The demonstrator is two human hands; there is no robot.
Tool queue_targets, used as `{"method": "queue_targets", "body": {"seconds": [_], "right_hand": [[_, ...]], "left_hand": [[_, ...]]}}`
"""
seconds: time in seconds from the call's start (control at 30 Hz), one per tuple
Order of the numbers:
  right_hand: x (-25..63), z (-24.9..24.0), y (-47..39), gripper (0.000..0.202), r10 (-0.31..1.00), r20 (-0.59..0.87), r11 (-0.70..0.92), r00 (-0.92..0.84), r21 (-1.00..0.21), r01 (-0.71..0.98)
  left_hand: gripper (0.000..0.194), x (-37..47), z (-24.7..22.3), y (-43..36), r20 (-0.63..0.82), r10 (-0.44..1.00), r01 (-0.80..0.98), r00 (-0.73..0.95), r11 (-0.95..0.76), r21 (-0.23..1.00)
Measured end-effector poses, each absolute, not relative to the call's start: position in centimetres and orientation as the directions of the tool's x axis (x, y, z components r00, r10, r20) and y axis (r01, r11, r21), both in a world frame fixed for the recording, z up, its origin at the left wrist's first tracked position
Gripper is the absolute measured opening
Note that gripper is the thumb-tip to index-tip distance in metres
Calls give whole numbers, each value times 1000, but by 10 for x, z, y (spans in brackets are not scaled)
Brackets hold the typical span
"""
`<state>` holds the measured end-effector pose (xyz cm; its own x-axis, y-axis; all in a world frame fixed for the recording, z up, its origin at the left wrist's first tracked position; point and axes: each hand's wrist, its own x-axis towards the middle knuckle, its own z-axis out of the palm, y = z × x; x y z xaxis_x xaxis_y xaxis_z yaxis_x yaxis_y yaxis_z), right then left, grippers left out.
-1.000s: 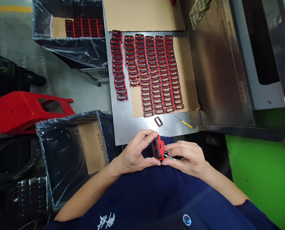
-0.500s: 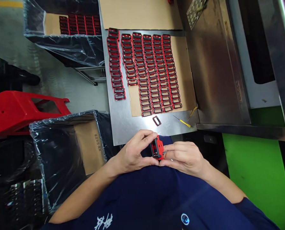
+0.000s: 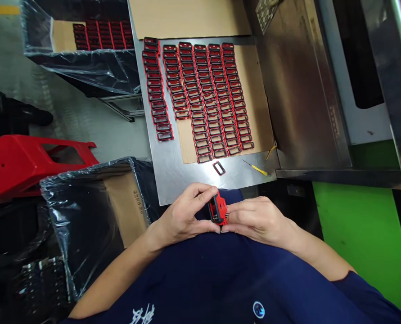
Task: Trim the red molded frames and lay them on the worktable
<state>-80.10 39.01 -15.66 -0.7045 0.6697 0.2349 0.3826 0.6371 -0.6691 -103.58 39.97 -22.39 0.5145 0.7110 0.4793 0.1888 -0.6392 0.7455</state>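
My left hand (image 3: 186, 213) grips a red-and-black rectangular plastic frame (image 3: 222, 208) by its left side, thumb and fingers at its two ends. The frame is held tilted in front of my body, its red face turned right. Closed against that red side, my right hand (image 3: 257, 220) pinches a thin metal piece, mostly hidden by the fingers. The thumbs almost meet below the frame. One similar frame (image 3: 219, 168) lies alone on the metal table (image 3: 173, 173) just beyond my hands. A yellow-handled pick (image 3: 259, 170) rests to its right.
Several columns of red-and-black frames (image 3: 207, 101) lie on cardboard (image 3: 259, 99) across the table. A plastic-lined bin (image 3: 85, 225) stands at left, another lined bin (image 3: 82, 67) with frames behind it. A red stool (image 3: 28, 159) is far left; a metal panel (image 3: 298, 90) rises at right.
The view has shifted slightly. Both hands keep the same grip on the frame, which has turned a little; the thin metal piece shows less now.
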Motion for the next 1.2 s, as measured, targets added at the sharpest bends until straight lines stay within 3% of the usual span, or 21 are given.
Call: {"method": "queue_targets", "body": {"seconds": [0.23,0.33,0.4,0.47,0.53,0.63,0.83,0.97,1.03,1.1,1.2], "right_hand": [[-804,-154,388,15,639,258,699,-725,-589,406],[-804,-158,385,8,757,299,601,-581,-668,439],[-804,-164,385,15,929,166,299,-330,-862,409],[-805,-173,388,29,978,-169,-148,-124,-975,164],[-807,-183,392,45,875,-469,-482,-119,-867,-124],[-811,-195,395,55,747,-631,-665,-209,-708,-237],[-813,-194,392,52,773,-562,-570,-296,-819,68],[-801,-187,395,31,827,-447,-228,-340,-821,524],[-791,-185,399,23,822,-429,-29,-374,-688,726],[-782,-187,402,23,822,-460,25,-336,-559,829],[-778,-193,404,30,834,-483,-37,-266,-531,846]], "left_hand": [[78,-1037,-223,398,458,756,193,468,-593,782],[75,-1035,-225,395,400,818,135,414,-490,861],[72,-1034,-228,391,367,860,-5,354,-391,920],[67,-1034,-232,387,310,902,-150,301,-276,949],[64,-1035,-235,383,251,927,-216,277,-194,957],[62,-1037,-238,381,218,941,-224,260,-160,961],[62,-1036,-239,380,256,935,-275,245,-186,943],[69,-1042,-250,381,204,949,-224,240,-151,963],[70,-1050,-267,392,10,988,15,157,-12,1000],[63,-1059,-289,415,-217,973,348,-78,231,909],[55,-1068,-322,463,-266,889,538,-374,441,718]]}}
